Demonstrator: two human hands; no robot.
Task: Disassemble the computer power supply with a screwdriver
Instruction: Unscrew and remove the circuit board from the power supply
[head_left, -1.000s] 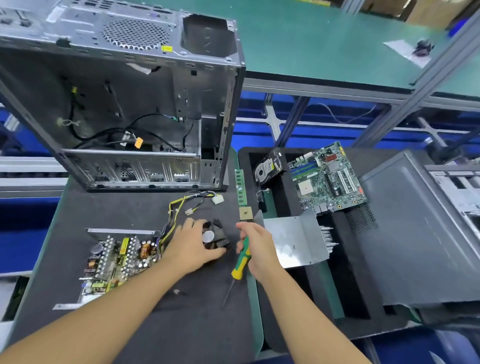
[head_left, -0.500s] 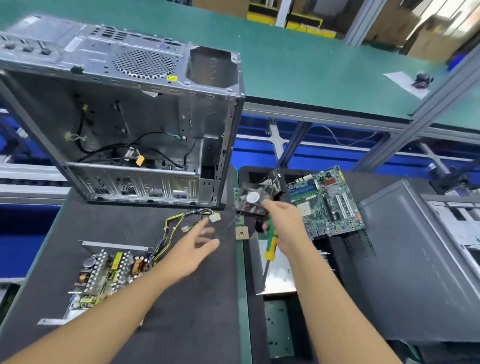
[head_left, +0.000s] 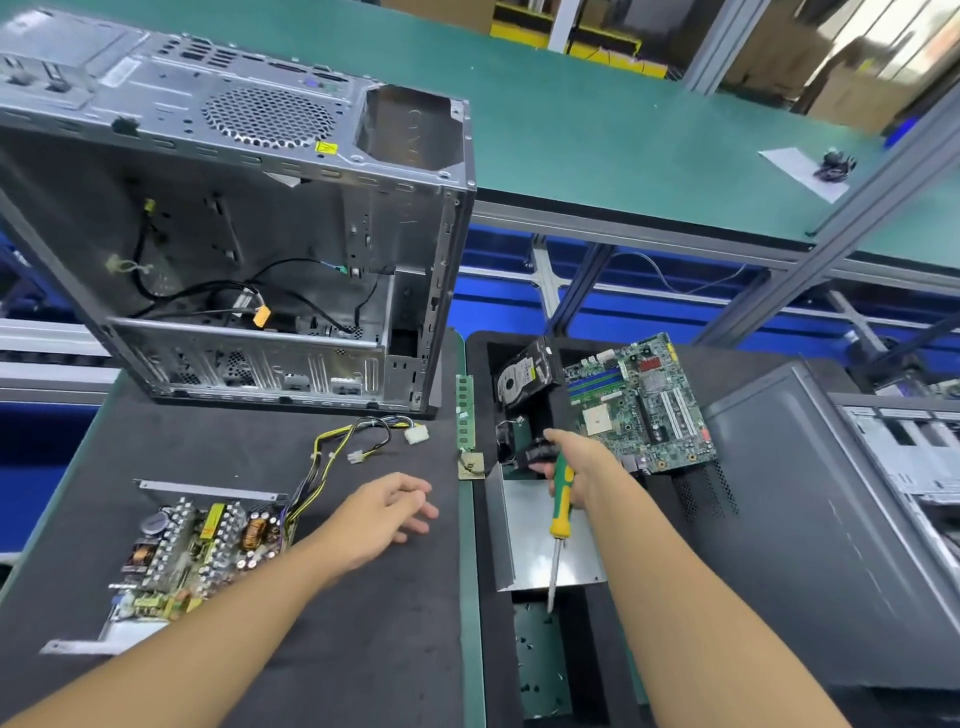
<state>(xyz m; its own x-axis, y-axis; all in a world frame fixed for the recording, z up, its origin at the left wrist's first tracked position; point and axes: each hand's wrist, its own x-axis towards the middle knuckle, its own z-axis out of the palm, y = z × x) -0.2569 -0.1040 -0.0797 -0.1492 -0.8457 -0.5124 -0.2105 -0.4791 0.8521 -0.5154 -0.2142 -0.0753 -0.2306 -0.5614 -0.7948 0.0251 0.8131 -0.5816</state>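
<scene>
Fan (head_left: 532, 454) lowered toward tray (head_left: 482, 358), right hand (head_left: 584, 462) gripping

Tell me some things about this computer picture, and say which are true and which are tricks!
1. The right hand holds a green and yellow screwdriver. True.
2. The left hand grips the circuit board. False: it holds nothing, fingers relaxed, beside the board.
3. The motherboard sits inside the computer case. False: it lies outside, right of the case.
4. The computer case has wires inside. True.

Power supply (head_left: 192, 551) opened, board exposed; screwdriver (head_left: 560, 514) tip-down.
</scene>
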